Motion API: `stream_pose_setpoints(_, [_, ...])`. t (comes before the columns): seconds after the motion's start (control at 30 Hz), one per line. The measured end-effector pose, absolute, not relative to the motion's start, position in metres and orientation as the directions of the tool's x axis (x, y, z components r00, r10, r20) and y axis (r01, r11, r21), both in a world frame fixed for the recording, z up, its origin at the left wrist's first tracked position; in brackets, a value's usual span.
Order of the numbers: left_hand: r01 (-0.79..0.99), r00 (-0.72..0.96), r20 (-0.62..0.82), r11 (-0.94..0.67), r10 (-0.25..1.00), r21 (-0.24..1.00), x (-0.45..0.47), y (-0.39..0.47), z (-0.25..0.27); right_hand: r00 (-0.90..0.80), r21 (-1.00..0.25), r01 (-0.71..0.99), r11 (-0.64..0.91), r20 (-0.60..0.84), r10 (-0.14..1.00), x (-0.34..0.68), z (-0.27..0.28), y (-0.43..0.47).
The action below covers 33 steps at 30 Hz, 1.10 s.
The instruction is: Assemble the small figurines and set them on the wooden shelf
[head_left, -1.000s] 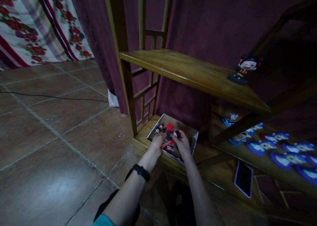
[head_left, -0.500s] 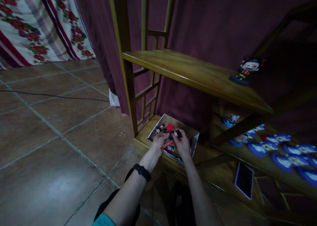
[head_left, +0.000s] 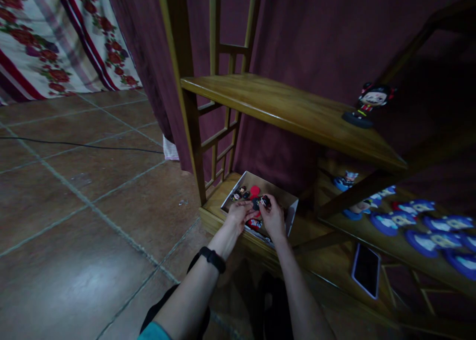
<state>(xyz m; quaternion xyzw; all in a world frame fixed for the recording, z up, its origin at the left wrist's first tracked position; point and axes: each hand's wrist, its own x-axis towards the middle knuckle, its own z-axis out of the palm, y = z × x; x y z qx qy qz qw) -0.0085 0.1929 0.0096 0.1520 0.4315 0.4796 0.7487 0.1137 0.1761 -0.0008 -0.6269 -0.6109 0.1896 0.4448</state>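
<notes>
Between my two hands, over a shallow cardboard box (head_left: 288, 199), is a small black-haired figurine (head_left: 265, 201) on a dark round base. My left hand (head_left: 240, 214) grips the base side with its fingers. On the head side, my right hand (head_left: 273, 216) has its thumb and fingers closed around the figurine. Inside the box lie other small figurines (head_left: 238, 195), a red round piece (head_left: 255, 191) and a red-and-white figurine (head_left: 254, 224) just below my hands. Parts of the box's contents are hidden by my hands.
The box rests on the bottom board of a wooden shelf unit (head_left: 290, 109). A similar figurine (head_left: 373, 99) stands on the board above. Several blue-based figurines (head_left: 394, 220) occupy the right board, with a phone (head_left: 366, 270) below. A wooden post (head_left: 186, 106) rises at the left.
The view has shifted very slightly. Both hands stay on the figurine over the box, with hardly any visible movement.
</notes>
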Motion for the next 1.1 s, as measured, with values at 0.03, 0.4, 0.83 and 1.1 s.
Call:
stream_pose_setpoints(0.03, [-0.585, 0.162, -0.496, 0.488, 0.853, 0.648, -0.009, 0.193, 0.01, 0.177, -0.78, 0.61, 0.142, 0.309, 0.935, 0.114, -0.001, 0.176])
stream_pose_setpoints(0.4, [-0.573, 0.122, -0.491, 0.466, 0.862, 0.675, -0.008, 0.191, 0.003, 0.131, -0.744, 0.654, 0.14, 0.294, 0.947, 0.117, -0.006, 0.177])
stream_pose_setpoints(0.83, [-0.596, 0.131, -0.55, 0.509, 0.825, 0.621, -0.007, 0.192, 0.002, 0.154, -0.763, 0.64, 0.096, 0.25, 0.956, 0.12, -0.012, 0.181])
stream_pose_setpoints(1.1, [-0.632, 0.135, -0.569, 0.513, 0.811, 0.581, -0.004, 0.191, 0.002, 0.162, -0.774, 0.625, 0.104, 0.259, 0.952, 0.12, -0.012, 0.18])
